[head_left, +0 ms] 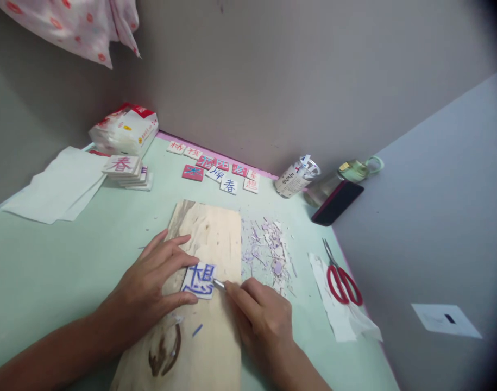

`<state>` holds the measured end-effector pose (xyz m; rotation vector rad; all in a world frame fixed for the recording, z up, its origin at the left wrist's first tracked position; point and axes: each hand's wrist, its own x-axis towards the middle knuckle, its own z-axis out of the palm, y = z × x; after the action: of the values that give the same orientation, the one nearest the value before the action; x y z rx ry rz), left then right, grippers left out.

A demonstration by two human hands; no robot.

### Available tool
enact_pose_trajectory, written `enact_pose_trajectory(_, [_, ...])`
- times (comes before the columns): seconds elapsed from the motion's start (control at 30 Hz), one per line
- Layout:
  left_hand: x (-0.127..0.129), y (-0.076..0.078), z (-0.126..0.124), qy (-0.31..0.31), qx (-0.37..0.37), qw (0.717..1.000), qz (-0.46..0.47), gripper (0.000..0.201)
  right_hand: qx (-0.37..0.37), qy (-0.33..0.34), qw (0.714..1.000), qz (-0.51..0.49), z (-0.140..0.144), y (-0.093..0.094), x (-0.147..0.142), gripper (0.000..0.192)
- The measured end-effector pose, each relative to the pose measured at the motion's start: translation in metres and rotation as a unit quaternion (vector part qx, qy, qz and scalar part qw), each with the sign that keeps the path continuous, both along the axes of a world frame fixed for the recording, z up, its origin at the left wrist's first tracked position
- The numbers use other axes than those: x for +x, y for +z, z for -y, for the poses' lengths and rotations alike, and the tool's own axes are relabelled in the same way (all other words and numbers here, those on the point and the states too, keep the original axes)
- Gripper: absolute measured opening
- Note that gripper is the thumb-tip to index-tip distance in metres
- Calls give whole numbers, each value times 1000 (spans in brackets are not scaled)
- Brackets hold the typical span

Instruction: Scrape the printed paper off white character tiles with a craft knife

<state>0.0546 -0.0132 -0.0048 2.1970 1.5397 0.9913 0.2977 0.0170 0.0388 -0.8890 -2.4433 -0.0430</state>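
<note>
Head camera view: a person's bare left hand pins a white square tile with a blue painted character by its edges, forefinger at the upper corner and thumb at the lower side, the remaining fingers spread toward a pale, long wooden board beneath it. The bare right hand is curled tightly around a slim, silver-tipped tool, its point at the tile's right side; whether it touches the surface cannot be told. The tile lies flat near the middle of the board, above a dark brown knot and a thin blue sliver. Purple and white shavings litter the pale green tabletop just right of the board. Farther right, red-handled metal scissors lie partly on crumpled white tissue. Behind the board, small red and white square tiles with painted characters are laid out near the wall, between a stack of white square tiles and a printed white cylindrical container. A dark rectangular phone leans against a green-lidded bottle.
</note>
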Motion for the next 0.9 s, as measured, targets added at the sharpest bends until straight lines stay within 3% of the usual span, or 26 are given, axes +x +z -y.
enact_pose_trajectory(0.9, [-2,0,0,2,1,1000,-1,39,20,2,1000,-4,-3,-2,0,19])
